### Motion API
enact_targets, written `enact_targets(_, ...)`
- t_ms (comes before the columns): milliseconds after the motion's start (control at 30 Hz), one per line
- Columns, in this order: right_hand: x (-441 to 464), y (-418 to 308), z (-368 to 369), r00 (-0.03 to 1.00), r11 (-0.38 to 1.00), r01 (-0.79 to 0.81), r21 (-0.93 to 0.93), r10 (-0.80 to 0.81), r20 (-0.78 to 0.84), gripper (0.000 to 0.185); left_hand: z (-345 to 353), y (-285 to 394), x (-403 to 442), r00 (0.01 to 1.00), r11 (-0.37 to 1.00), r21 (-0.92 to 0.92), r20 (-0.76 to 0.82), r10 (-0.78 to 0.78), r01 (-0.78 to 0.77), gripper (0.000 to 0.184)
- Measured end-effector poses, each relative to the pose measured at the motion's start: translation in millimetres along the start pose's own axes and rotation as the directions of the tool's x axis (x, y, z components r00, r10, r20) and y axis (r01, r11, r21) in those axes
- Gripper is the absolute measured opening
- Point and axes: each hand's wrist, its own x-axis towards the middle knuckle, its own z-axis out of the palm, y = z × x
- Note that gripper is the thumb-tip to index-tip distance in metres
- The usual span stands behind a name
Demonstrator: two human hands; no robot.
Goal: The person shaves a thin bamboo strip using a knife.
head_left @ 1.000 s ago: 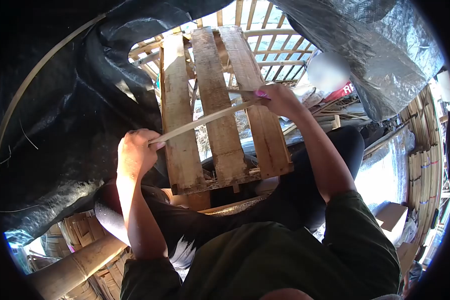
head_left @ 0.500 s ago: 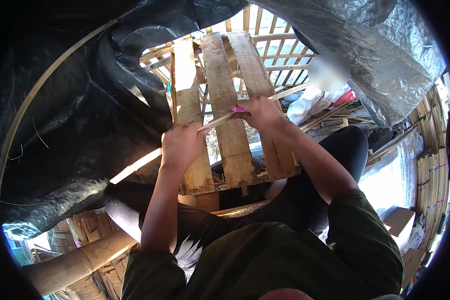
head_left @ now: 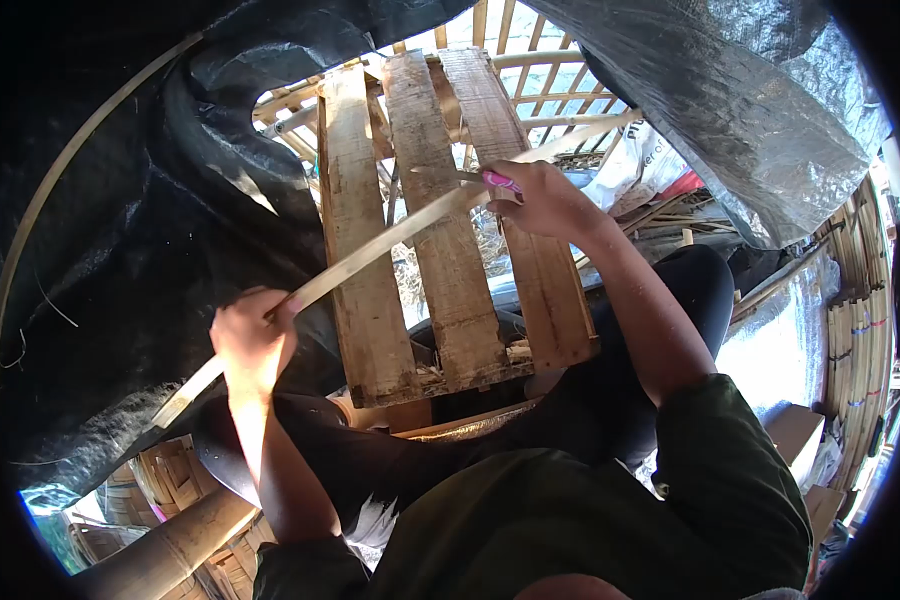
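From my remote seat I find the left hand [head_left: 255, 335] wrapped around the lower part of a long pale strip [head_left: 385, 245], a short length poking out beyond it, a grip I judge is meant for steadying. The strip slants up across 3 wooden planks [head_left: 450, 300], perhaps set within easy reach as a work surface, to the right hand [head_left: 548, 203], closed on a pink-handled knife [head_left: 502, 182] with its blade [head_left: 435, 173] pointing left near the strip; whether those fingers also pinch the strip, I cannot tell.
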Motion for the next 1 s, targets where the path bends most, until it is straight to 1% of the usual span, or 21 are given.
enact_targets(33,1,-6,3,1.0,1.0,0.003,-0.011,-0.003,0.001,0.031,-7,-1,-1,1.0,1.0,0.009,0.009,-0.008,0.008,0.008)
enact_targets(67,3,-12,5,0.996,0.995,-0.094,0.022,0.093,0.011,0.034,-12,2,-2,0.999,0.999,-0.017,0.013,-0.043,0.043,0.008)
enact_targets(100,5,-7,8,0.996,0.996,-0.089,0.02,0.089,0.01,0.034,-14,2,-1,0.999,0.999,-0.017,0.008,-0.043,0.044,0.008)
enact_targets(167,5,-1,15,0.995,0.997,0.068,0.021,-0.066,-0.073,0.033,-19,-2,-2,0.998,0.997,-0.073,0.056,-0.021,0.026,0.008)
enact_targets(200,4,3,15,0.997,0.996,0.061,-0.059,-0.063,-0.04,0.03,-22,-3,-2,0.999,0.996,-0.088,0.051,-0.001,0.005,0.008)
enact_targets(233,3,-2,14,0.997,0.996,0.061,-0.059,-0.064,-0.042,0.03,-23,-4,-2,0.999,0.996,-0.086,0.05,0.001,0.003,0.008)
enact_targets(300,1,-10,10,0.995,0.998,0.049,0.037,-0.046,-0.085,0.025,-24,-3,-2,1.0,0.993,-0.112,-0.006,0.026,-0.026,0.007)
enact_targets(367,1,-12,4,0.996,0.999,-0.015,0.052,0.02,-0.087,0.026,-19,-2,0,0.998,0.993,-0.113,0.047,0.028,-0.023,0.008)
enact_targets(433,1,-10,-1,0.984,0.999,-0.034,0.036,0.04,-0.172,0.025,-2,11,3,0.999,0.978,-0.203,-0.003,0.039,-0.039,0.009)
enact_targets(467,1,-4,2,0.962,0.999,0.041,0.028,-0.032,-0.272,0.023,5,22,5,0.999,0.978,-0.206,0.032,0.026,-0.019,0.012)
enact_targets(500,0,4,1,0.964,0.999,0.034,0.033,-0.024,-0.267,0.023,14,29,8,0.994,0.982,-0.181,0.078,0.073,-0.058,0.014)
enact_targets(567,0,7,-2,0.946,0.979,-0.198,0.058,0.206,-0.249,0.025,44,28,9,0.979,0.952,-0.251,0.062,0.196,-0.175,0.013)
enact_targets(600,-2,5,-7,0.94,0.981,-0.191,0.012,0.186,-0.286,0.016,55,28,9,0.979,0.954,-0.248,0.066,0.19,-0.169,0.013)
enact_targets(633,-3,7,-9,0.941,0.982,-0.189,0.014,0.185,-0.283,0.016,66,29,10,0.975,0.951,-0.239,0.05,0.214,-0.196,0.012)
enact_targets(700,-5,15,-20,0.93,0.945,-0.32,-0.072,0.299,-0.213,0.015,84,30,15,0.971,0.946,-0.232,0.029,0.238,-0.225,0.012)
enact_targets(767,-8,23,-19,0.934,0.952,-0.293,-0.086,0.266,-0.237,0.021,99,28,19,0.95,0.921,-0.242,-0.017,0.311,-0.306,0.015)
enact_targets(833,-11,27,-18,0.83,0.854,-0.513,0.088,0.52,-0.201,0.031,111,31,21,0.961,0.924,-0.271,-0.007,0.278,-0.27,0.017)
enact_targets(900,-14,36,-14,0.803,0.83,-0.557,0.034,0.549,-0.232,0.037,119,33,24,0.969,0.926,-0.297,-0.002,0.245,-0.235,0.019)
enact_targets(933,-17,40,-9,0.769,0.794,-0.607,-0.016,0.583,-0.262,0.044,121,35,23,0.974,0.945,-0.249,0.026,0.225,-0.211,0.021)
enact_targets(967,-18,45,-4,0.769,0.793,-0.609,-0.017,0.584,-0.26,0.044,123,37,23,0.978,0.962,-0.2,0.053,0.202,-0.188,0.024)
enact_targets(1000,-19,50,2,0.764,0.793,-0.606,-0.058,0.56,-0.322,0.047,126,39,22,0.978,0.961,-0.202,0.056,0.201,-0.186,0.024)
